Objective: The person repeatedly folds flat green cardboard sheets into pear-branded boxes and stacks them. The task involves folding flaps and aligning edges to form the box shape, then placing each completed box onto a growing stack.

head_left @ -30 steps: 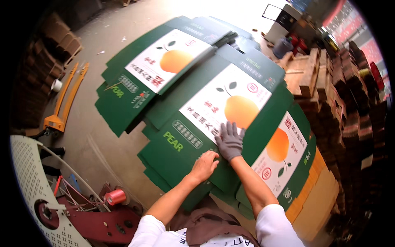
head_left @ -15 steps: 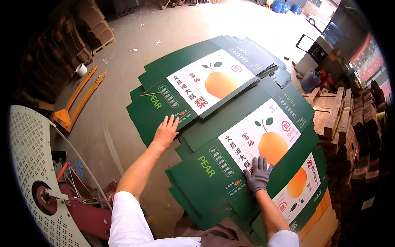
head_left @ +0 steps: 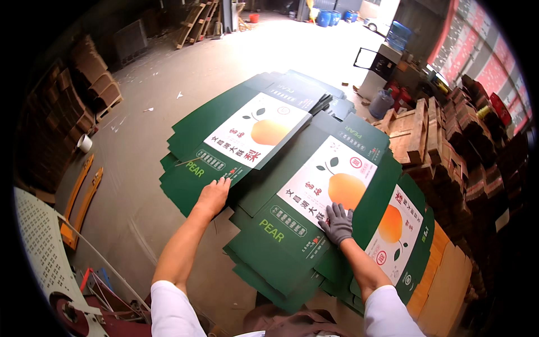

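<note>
Flat green printed cartons, each with a white panel showing an orange-yellow pear, lie in overlapping stacks before me. My bare left hand (head_left: 214,196) is at the near edge of the left carton (head_left: 182,132), its fingers close together on top and its thumb hidden. It appears to grip that edge. My right hand (head_left: 338,223), in a grey glove, rests with fingers spread on the white panel of the middle carton (head_left: 297,247). A third carton (head_left: 412,224) lies at the right, its print turned the other way.
Wooden pallets (head_left: 412,132) and stacked brown cardboard (head_left: 466,174) stand at the right. A yellow pallet jack (head_left: 84,205) is on the left floor, behind a perforated pale machine guard (head_left: 50,247). A water dispenser (head_left: 382,67) stands at the back right.
My view has tilted up, showing more of the far floor. My left fingers have drawn together at the left carton's edge, while my right hand stays on the middle carton.
</note>
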Demonstrator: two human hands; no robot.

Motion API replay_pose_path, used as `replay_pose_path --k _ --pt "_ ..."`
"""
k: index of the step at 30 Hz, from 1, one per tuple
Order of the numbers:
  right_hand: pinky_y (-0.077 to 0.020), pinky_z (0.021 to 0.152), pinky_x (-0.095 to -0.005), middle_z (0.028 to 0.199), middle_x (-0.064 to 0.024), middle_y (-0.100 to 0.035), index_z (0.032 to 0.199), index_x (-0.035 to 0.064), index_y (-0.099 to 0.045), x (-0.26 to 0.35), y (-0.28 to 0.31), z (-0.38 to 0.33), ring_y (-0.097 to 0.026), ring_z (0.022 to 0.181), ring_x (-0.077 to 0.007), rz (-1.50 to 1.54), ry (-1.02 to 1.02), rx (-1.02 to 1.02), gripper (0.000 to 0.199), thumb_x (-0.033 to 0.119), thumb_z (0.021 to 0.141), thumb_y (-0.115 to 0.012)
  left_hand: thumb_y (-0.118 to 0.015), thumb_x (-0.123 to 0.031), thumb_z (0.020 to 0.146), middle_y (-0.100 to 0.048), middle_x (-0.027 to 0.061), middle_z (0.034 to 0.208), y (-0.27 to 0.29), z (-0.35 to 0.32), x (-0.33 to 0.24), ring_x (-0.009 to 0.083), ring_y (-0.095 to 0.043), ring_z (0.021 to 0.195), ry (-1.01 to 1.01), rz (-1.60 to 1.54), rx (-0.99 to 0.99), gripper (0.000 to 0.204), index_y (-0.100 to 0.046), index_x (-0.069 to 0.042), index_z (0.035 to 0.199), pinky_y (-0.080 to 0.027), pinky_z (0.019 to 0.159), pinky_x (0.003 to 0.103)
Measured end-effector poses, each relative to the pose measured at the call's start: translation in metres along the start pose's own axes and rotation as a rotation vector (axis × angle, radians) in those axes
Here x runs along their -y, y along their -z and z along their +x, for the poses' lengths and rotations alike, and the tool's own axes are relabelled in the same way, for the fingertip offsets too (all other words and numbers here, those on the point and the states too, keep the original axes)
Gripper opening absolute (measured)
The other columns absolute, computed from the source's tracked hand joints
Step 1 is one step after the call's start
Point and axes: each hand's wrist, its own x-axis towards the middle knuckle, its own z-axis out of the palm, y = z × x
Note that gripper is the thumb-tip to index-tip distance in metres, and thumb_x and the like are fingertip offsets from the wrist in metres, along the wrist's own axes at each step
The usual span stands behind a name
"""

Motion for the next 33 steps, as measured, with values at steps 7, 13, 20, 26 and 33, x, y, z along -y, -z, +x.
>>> replay_pose_path --k 7,13,20,26,33 --pt "-0.0501 0.086 -0.0345 0.12 -0.0145 -0.061 0.133 -0.0016 -0.049 0.045 0.05 0.012 -0.064 0.101 -0.0243 1.803 -0.616 -0.019 0.075 0.061 0.093 -0.054 -0.057 -0.009 0.083 -0.061 0.0271 0.116 0.041 -0.119 -0.193 0.0369 -0.064 0.1 -0.245 -0.117 0.032 0.045 -0.054 0.009 0.124 -0.059 0.073 0.034" --pt "-0.0528 0.078 -0.0329 0.104 -0.0134 -0.066 0.113 -0.0044 -0.059 -0.034 -0.002 -0.071 -0.066 0.09 -0.0211 1.611 -0.704 -0.558 0.024 0.01 0.095 -0.055 -0.057 -0.012 0.083 -0.06 0.0302 0.112 0.028 -0.162 -0.303 0.0433 -0.062 0.097 -0.366 -0.193 0.036 0.045 -0.056 0.011 0.122 -0.059 0.074 0.035" --pt "-0.0495 0.075 -0.0371 0.097 -0.0188 -0.067 0.106 -0.0098 -0.06 -0.111 -0.028 -0.002 -0.064 0.086 -0.0254 1.4 -0.704 -0.462 0.037 0.021 0.086 -0.061 -0.059 -0.011 0.083 -0.061 0.0295 0.116 -0.007 -0.09 -0.327 0.0452 -0.064 0.097 -0.341 -0.264 0.027 0.044 -0.057 0.009 0.122 -0.06 0.069 0.036" --pt "-0.0554 0.074 -0.0407 0.106 -0.0224 -0.067 0.128 -0.0022 -0.049 -0.1 0.016 0.001 -0.069 0.089 -0.0311 1.608 -0.723 -0.266 0.054 0.043 0.098 -0.049 -0.061 -0.01 0.079 -0.06 0.0207 0.121 -0.019 -0.041 -0.326 0.0325 -0.062 0.098 -0.255 -0.247 0.153 0.041 -0.056 0.002 0.118 -0.058 0.07 0.038" --pt "-0.0522 0.08 -0.0413 0.1 -0.0168 -0.068 0.111 0.0056 -0.063 -0.226 0.037 -0.249 -0.067 0.092 -0.0336 0.846 -0.759 -0.669 0.033 0.032 0.091 -0.064 -0.065 -0.009 0.085 -0.053 0.0193 0.134 -0.047 -0.064 -0.347 0.0403 -0.05 0.122 -0.248 -0.248 0.046 0.051 -0.05 -0.001 0.134 -0.044 0.101 0.045"
